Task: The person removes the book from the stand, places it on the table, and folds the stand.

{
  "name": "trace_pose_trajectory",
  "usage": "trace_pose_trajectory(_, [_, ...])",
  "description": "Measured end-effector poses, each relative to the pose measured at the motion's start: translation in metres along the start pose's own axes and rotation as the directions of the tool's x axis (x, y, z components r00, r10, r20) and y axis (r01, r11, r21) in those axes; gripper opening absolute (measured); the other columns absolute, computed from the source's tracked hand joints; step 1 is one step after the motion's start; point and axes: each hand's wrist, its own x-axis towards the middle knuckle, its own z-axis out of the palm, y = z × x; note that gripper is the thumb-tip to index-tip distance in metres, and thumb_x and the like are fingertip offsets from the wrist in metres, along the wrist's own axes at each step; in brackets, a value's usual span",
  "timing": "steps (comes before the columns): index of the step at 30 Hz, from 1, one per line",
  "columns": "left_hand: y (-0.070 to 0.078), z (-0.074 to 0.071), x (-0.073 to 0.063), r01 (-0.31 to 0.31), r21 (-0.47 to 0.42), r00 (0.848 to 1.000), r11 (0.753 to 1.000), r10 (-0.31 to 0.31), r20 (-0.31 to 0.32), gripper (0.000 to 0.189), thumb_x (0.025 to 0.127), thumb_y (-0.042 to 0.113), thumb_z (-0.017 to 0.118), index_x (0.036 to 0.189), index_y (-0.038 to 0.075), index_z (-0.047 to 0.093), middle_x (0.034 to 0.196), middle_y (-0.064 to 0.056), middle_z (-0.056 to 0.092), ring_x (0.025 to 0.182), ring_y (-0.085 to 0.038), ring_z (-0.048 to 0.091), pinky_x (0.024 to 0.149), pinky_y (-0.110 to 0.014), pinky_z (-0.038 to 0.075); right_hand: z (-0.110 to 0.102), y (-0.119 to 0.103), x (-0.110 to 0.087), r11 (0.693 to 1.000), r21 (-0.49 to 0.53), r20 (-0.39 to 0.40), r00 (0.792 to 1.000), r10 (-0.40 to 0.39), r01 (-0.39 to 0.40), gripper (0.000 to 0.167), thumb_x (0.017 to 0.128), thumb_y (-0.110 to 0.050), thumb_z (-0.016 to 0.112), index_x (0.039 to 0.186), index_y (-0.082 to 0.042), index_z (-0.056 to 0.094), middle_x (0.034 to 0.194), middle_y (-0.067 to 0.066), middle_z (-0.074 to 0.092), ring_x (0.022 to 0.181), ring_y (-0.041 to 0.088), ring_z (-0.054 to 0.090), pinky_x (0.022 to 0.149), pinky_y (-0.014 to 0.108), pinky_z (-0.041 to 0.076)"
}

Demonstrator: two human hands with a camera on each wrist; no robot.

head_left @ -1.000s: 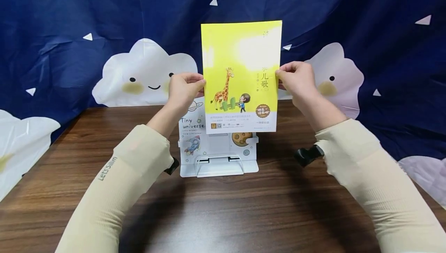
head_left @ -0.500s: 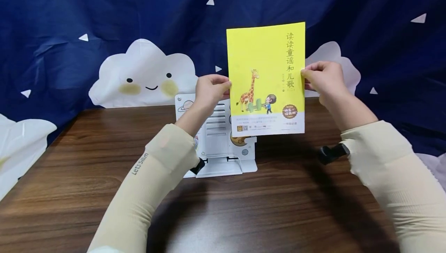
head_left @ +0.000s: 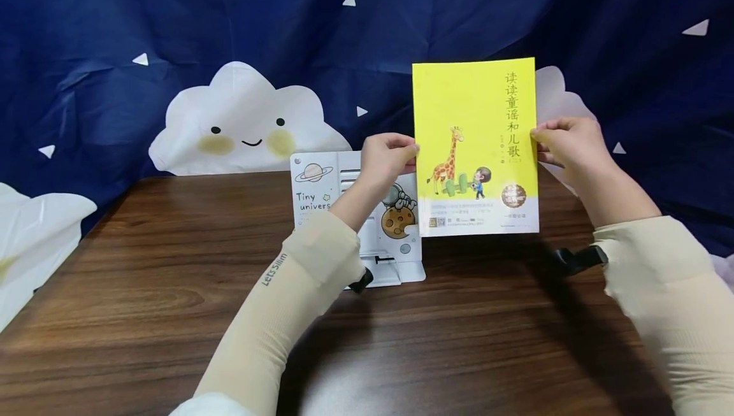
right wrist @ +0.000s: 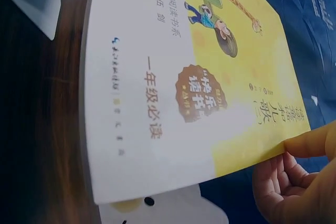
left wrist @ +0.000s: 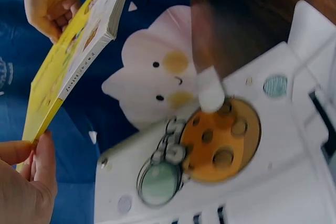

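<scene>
A thin yellow book (head_left: 476, 104), with a giraffe and a child drawn on its cover, is held upright above the table. My left hand (head_left: 383, 164) pinches its left edge between thumb and fingers. On the opposite edge, my right hand (head_left: 576, 145) grips it the same way. The spine and page block of the book (left wrist: 79, 56) show in the left wrist view. Behind my left forearm stands a white book stand (head_left: 410, 253) printed with a planet, an astronaut and "Tiny univers". The book and arm hide part of that stand.
The brown wooden table (head_left: 189, 257) spreads out under both arms. A dark blue curtain (head_left: 424, 8) with white cloud shapes (head_left: 243, 110) hangs along the table's back edge. Black straps (head_left: 579, 260) are worn at the wrists.
Both hands have carried the book to the right, away from in front of the stand, and it now sits a little lower. More of the stand's right side shows.
</scene>
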Motion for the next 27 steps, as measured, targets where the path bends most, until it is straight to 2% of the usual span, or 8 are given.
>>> trace_pose_trajectory(3, [-0.007, 0.009, -0.002, 0.006, -0.014, 1.0, 1.0, -0.006, 0.009, 0.006, 0.077, -0.004, 0.059, 0.082, -0.008, 0.061, 0.072, -0.011, 0.059, 0.056, -0.016, 0.056, 0.055, -0.024, 0.05, -0.005, 0.009, 0.0, 0.998, -0.051, -0.014, 1.0, 0.024, -0.025, 0.038, 0.086, -0.034, 0.049, 0.11, -0.004, 0.046, 0.105, 0.008, 0.041, 0.087, 0.017, 0.045, 0.072, 0.021, 0.043])
trace_pose_trajectory(9, [-0.021, 0.023, -0.008, 0.034, -0.03, 0.999, 0.999, -0.033, 0.02, 0.004, 0.077, -0.005, 0.06, 0.08, -0.007, 0.061, 0.07, -0.008, 0.058, 0.054, -0.014, 0.055, 0.056, -0.026, 0.051, -0.012, 0.029, 0.0, 0.996, -0.085, -0.001, 1.0, 0.023, -0.023, 0.042, 0.086, -0.035, 0.047, 0.112, -0.001, 0.044, 0.106, 0.009, 0.038, 0.088, 0.02, 0.041, 0.067, 0.021, 0.042])
trace_pose_trajectory(16, [-0.034, 0.038, -0.016, 0.055, -0.042, 0.998, 0.998, -0.055, 0.021, 0.004, 0.076, -0.005, 0.06, 0.078, -0.007, 0.062, 0.067, -0.005, 0.056, 0.056, -0.017, 0.056, 0.056, -0.026, 0.051, -0.02, 0.053, 0.003, 0.994, -0.112, 0.044, 0.999, 0.013, -0.008, 0.046, 0.086, -0.035, 0.047, 0.112, 0.004, 0.041, 0.101, 0.01, 0.036, 0.076, 0.016, 0.043, 0.061, 0.029, 0.036])
trace_pose_trajectory(21, [-0.044, 0.047, -0.02, 0.074, -0.058, 0.997, 0.996, -0.073, 0.024, 0.004, 0.075, -0.006, 0.06, 0.077, -0.008, 0.062, 0.065, -0.006, 0.056, 0.051, -0.015, 0.055, 0.054, -0.026, 0.051, -0.024, 0.069, 0.005, 0.993, -0.11, 0.078, 0.996, 0.038, -0.03, 0.046, 0.086, -0.033, 0.047, 0.112, 0.004, 0.041, 0.1, 0.012, 0.037, 0.071, 0.013, 0.043, 0.063, 0.034, 0.034])
trace_pose_trajectory(27, [-0.057, 0.059, -0.022, 0.147, -0.027, 0.989, 0.989, -0.147, -0.019, 0.002, 0.075, -0.005, 0.061, 0.075, -0.007, 0.062, 0.065, -0.006, 0.055, 0.053, -0.016, 0.055, 0.056, -0.028, 0.051, -0.023, 0.088, 0.007, 0.994, -0.099, 0.117, 0.991, 0.061, -0.05, 0.039, 0.087, -0.025, 0.046, 0.109, 0.006, 0.041, 0.101, 0.011, 0.037, 0.069, 0.008, 0.046, 0.058, 0.023, 0.042])
